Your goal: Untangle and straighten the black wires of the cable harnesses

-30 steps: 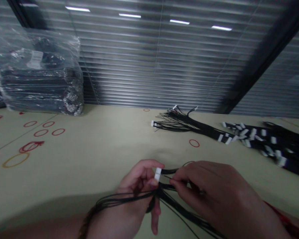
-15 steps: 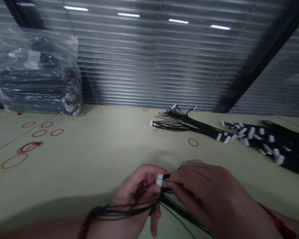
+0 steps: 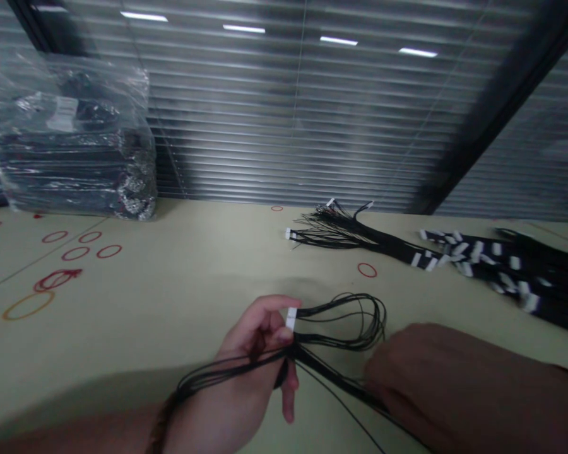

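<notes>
My left hand [image 3: 258,353] is closed on a bundle of thin black wires [image 3: 341,328], pinching its small white connector [image 3: 291,318] between thumb and forefinger. The wires loop out to the right of the connector and trail back over my left wrist. My right hand [image 3: 435,378] is low at the right, blurred by motion, resting on the trailing wires; its fingers do not show clearly.
On the beige table [image 3: 184,284], marked with red circles, lie a loose black wire harness [image 3: 345,230] and a row of bundled harnesses with white labels [image 3: 497,265] at the far right. A clear plastic bag of black cables [image 3: 71,139] stands at the back left, before window blinds.
My right hand has let go near the connector and slid down to the right along the wires. A loop of wires now shows beside the connector. My left hand rose slightly.
</notes>
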`<state>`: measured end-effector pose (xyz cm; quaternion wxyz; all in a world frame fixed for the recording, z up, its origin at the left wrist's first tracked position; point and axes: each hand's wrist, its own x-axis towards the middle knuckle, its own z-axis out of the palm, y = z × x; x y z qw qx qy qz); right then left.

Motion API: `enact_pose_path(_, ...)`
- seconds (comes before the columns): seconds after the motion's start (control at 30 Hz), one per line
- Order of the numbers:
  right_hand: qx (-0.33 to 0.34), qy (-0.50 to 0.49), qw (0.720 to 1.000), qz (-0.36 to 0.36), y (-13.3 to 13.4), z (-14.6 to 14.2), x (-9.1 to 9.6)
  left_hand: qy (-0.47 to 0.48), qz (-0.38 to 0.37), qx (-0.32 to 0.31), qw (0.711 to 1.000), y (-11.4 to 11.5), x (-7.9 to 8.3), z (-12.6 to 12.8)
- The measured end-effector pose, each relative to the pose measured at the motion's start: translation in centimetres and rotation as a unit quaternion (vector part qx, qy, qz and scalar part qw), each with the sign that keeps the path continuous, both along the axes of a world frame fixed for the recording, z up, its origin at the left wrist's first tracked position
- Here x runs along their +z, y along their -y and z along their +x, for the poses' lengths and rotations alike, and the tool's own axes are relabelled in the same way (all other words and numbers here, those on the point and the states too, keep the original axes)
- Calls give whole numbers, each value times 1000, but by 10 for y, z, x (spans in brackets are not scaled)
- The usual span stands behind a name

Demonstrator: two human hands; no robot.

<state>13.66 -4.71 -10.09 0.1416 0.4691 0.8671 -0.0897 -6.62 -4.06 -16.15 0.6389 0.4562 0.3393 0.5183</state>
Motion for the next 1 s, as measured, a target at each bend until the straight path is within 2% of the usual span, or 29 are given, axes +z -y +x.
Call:
enact_pose_path(0.13,16,-170,984,-43,-9,-22,4,7,7,-20,1000,1,-2,1)
enact_pose_path(0.27,-5,-290,957,-30,-11,-30,-5,17,0,-21,1000,1,-3,2)
enact_pose_path(0.47,-18,-332,943,24,-7,-35,-11,8,5,-34,999,1,-4,1)
enact_pose_path(0.63,-30,-354,934,24,-9,-38,-10,21,10,-34,999,1,-4,2)
enact_pose_path(1.0,-35,-350,935,48,-7,-37,-16,33,-9,-56,998,2,-5,1)
